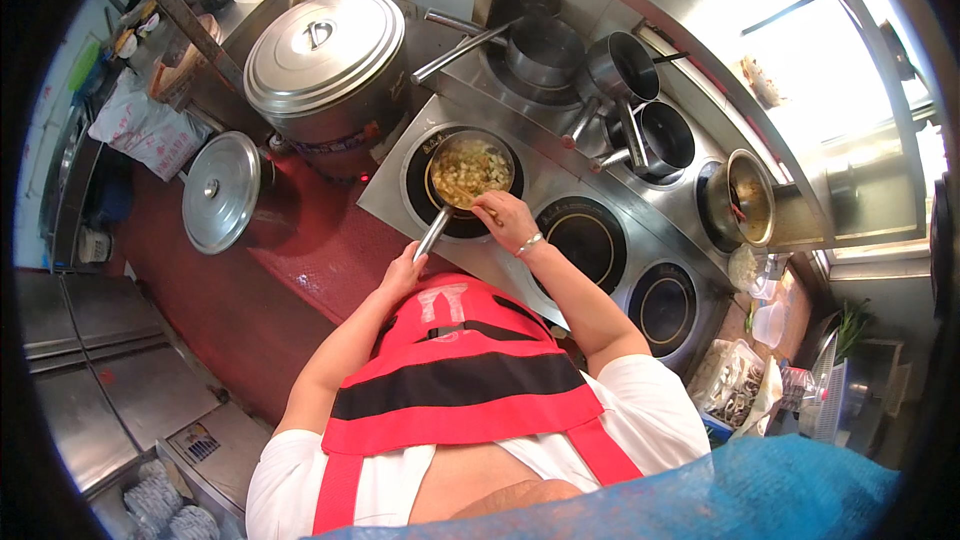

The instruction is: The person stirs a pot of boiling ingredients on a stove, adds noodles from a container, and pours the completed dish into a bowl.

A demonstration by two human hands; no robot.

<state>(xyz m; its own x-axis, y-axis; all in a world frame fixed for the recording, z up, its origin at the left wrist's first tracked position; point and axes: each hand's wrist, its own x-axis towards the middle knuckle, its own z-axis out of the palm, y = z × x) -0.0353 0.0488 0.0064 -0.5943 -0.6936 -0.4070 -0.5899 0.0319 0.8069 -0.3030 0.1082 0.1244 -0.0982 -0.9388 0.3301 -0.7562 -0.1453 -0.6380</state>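
Observation:
A steel saucepan [491, 150] rests on an induction hob [417, 199], holding chopped food [469, 167] in yellowish liquid. Its metal handle [435, 229] points towards me, and my left hand [405, 268] is closed around the end. Over the near right rim of the pan, my right hand [508, 217] pinches a thin light-brown utensil, probably chopsticks [459, 189], reaching into the food. The fingers partly hide this utensil.
A tall lidded stockpot [326, 75] stands left of the hob. Several saucepans [546, 52] crowd the back burners, some handles jutting forward. Right of the pan are two bare cooking rings [581, 244]. A steel bowl [752, 199] sits far right. Another lidded pot [219, 191] stands lower left.

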